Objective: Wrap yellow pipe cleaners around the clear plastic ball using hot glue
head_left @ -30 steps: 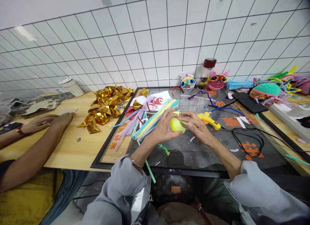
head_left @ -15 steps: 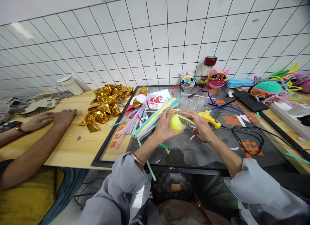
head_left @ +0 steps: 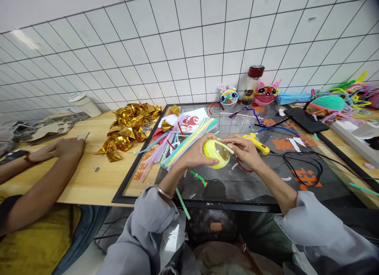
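A clear ball partly wound with yellow pipe cleaner (head_left: 211, 149) is held over the dark board. My left hand (head_left: 196, 154) wraps around its left side, thumb along the bottom. On the right, my right hand (head_left: 244, 148) pinches the yellow strand where it crosses the ball's bare, see-through part. A bundle of pastel pipe cleaners (head_left: 189, 143) lies just behind my left hand. Beyond my right hand rests a yellow glue gun (head_left: 257, 143). Red-handled scissors (head_left: 243, 165) lie partly hidden beneath that hand.
Gold foil pieces (head_left: 130, 123) are heaped on the left, near a co-worker's hands (head_left: 68, 148). Two decorated balls (head_left: 228, 97) and a bottle (head_left: 252, 85) stand against the tiled wall. A black cable (head_left: 302, 154), a phone (head_left: 308, 120) and a power strip (head_left: 355, 139) occupy the right.
The ball has tilted, showing more of its clear side. My right fingers have closed in on the yellow strand. At left, the co-worker's hands have shifted and a small flat piece now shows there.
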Demonstrator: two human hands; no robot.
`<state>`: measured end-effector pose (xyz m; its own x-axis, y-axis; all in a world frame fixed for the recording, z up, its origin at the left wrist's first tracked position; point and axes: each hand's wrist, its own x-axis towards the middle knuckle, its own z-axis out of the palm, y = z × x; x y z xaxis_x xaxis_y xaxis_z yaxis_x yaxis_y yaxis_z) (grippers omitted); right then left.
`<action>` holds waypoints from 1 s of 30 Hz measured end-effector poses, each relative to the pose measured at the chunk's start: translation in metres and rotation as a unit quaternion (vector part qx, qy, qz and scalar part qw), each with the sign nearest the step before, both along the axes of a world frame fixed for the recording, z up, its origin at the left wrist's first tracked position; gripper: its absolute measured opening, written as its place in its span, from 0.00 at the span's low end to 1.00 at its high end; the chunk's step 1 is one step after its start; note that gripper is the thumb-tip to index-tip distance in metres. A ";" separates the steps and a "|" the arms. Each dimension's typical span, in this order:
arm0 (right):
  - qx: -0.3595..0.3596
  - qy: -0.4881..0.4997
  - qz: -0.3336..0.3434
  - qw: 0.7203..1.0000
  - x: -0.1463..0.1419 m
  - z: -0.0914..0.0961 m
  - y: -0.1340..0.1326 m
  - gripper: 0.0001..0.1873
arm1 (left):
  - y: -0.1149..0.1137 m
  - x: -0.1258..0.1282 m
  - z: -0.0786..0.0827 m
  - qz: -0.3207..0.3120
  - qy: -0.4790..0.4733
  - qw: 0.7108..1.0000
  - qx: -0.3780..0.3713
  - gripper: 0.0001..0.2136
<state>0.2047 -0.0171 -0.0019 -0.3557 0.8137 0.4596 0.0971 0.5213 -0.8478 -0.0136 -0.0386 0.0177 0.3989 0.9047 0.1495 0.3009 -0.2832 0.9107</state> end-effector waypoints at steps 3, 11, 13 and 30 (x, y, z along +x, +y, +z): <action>0.015 -0.023 0.023 0.999 0.001 -0.001 0.000 0.22 | 0.002 0.000 -0.003 0.014 0.005 1.000 0.006 0.35; 0.022 -0.083 0.015 0.996 0.002 -0.001 0.002 0.28 | 0.002 -0.002 -0.003 0.065 0.047 0.994 0.079 0.32; 0.013 -0.080 0.014 0.997 0.001 -0.001 0.002 0.28 | 0.000 0.000 -0.004 0.063 0.056 0.993 0.078 0.34; 0.160 -0.025 -0.099 0.982 -0.001 0.007 -0.012 0.12 | -0.004 0.010 -0.006 0.034 0.079 0.981 0.171 0.35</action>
<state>0.2035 -0.0290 0.0054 -0.2340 0.6856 0.6894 0.2611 0.7273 -0.6347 -0.0037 -0.0427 0.0115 0.3815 0.8382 0.3898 0.4605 -0.5379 0.7061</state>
